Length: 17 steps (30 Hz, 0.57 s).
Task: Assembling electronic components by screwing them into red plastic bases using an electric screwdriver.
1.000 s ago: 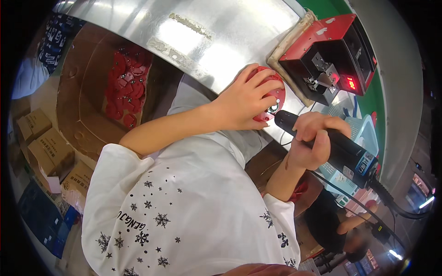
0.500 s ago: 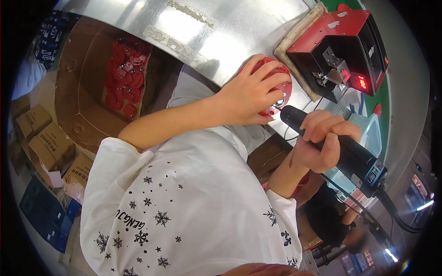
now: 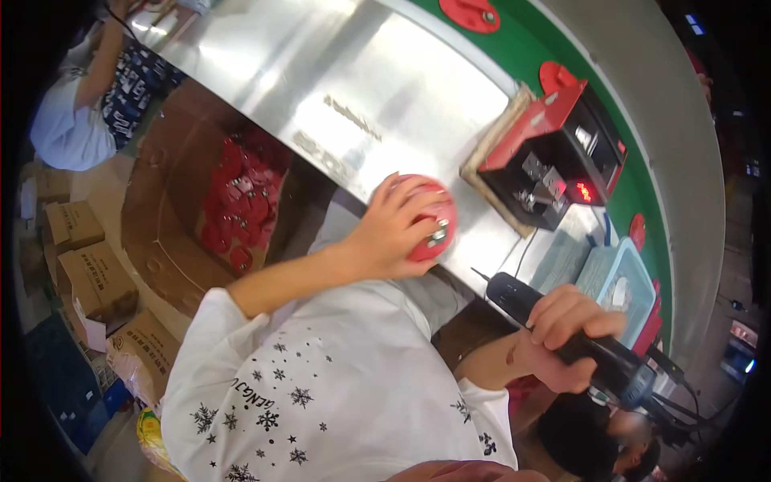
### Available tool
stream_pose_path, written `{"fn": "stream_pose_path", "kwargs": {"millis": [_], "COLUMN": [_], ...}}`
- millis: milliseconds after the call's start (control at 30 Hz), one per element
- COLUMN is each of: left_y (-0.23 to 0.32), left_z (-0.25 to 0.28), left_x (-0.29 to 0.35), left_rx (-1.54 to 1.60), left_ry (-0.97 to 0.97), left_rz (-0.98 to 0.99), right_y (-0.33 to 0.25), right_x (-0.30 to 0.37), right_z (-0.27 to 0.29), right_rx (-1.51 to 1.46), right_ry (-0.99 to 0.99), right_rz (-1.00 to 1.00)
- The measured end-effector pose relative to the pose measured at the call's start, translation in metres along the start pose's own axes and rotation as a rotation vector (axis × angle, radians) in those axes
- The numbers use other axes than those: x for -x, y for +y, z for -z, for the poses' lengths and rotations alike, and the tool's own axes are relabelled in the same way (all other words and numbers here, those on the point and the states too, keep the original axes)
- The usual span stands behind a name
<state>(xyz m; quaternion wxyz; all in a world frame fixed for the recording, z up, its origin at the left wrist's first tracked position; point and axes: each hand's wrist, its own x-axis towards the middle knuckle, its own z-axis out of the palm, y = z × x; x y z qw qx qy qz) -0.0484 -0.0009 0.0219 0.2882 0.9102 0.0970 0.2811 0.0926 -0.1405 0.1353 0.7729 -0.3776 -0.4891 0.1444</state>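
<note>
My left hand (image 3: 393, 233) is wrapped over a red round disc-like part (image 3: 443, 210) at the near edge of the metal table (image 3: 401, 96). Small shiny metal pieces (image 3: 438, 233) show on the part beside my fingertips. My right hand (image 3: 570, 333) grips a black electric screwdriver (image 3: 514, 297) with a cable at its rear end. Its thin bit points up and left toward the red part, apart from it. My palm hides the left side of the part.
A red and black machine (image 3: 554, 153) with a lit red display stands right of the part. Beyond is a light-blue bin (image 3: 638, 301). Several red parts (image 3: 245, 197) lie in a large cardboard box (image 3: 161, 201) at left. Co-workers are at upper left and lower right.
The screwdriver bit has come away from the red part, and my right hand has moved down. The view has shifted, and my left hand still holds the part.
</note>
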Motion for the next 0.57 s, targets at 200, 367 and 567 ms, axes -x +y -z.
{"fn": "stream_pose_path", "kwargs": {"millis": [200, 367, 567], "left_y": [-0.037, -0.058, -0.056], "left_z": [0.086, 0.11, 0.039], "left_x": [0.085, 0.138, 0.256], "left_rx": [-0.364, -0.764, -0.172], "left_ry": [0.265, 0.43, -0.279], "left_rz": [0.398, 0.633, 0.907], "right_y": [0.042, 0.036, 0.027], "right_x": [0.036, 0.033, 0.031], "right_z": [0.026, 0.036, 0.036], "right_rx": [0.29, 0.222, 0.263], "right_ry": [0.291, 0.267, 0.309], "right_rz": [-0.215, -0.272, -0.352]}}
